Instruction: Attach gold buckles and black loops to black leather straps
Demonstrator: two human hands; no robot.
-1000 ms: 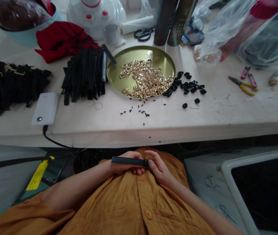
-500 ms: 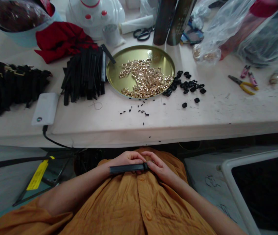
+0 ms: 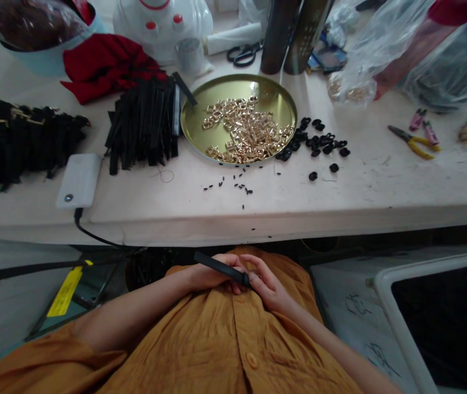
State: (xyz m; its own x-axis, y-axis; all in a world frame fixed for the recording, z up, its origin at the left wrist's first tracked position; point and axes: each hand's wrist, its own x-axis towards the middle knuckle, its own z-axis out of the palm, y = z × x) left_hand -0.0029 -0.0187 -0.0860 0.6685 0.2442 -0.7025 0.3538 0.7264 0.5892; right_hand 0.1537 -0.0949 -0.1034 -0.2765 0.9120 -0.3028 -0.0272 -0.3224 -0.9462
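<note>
Close to my body, below the table edge, both hands meet on a short black strap [image 3: 219, 266]. My left hand [image 3: 227, 268] has its fingers closed around the strap near its right end. My right hand [image 3: 264, 282] pinches that same end between thumb and fingers, where a small black loop seems to sit; the fingertips hide the detail. The strap's free end points up and to the left. On the table beyond lie a round gold tray [image 3: 217, 87] with many gold buckles [image 3: 253, 131] and a scatter of black loops [image 3: 319, 142].
Stacked black straps [image 3: 145, 126] lie left of the tray, beside a white power bank [image 3: 79, 180] with a cable. Yellow-handled pliers [image 3: 414, 143] rest at the right. Tiny black pieces [image 3: 241, 186] dot the table front. A white-rimmed bin [image 3: 385, 295] stands at lower right.
The strap has turned: its free left end has risen, so it now slants and shows a duller face. Both hands stay together in nearly the same place. The view has shifted slightly.
</note>
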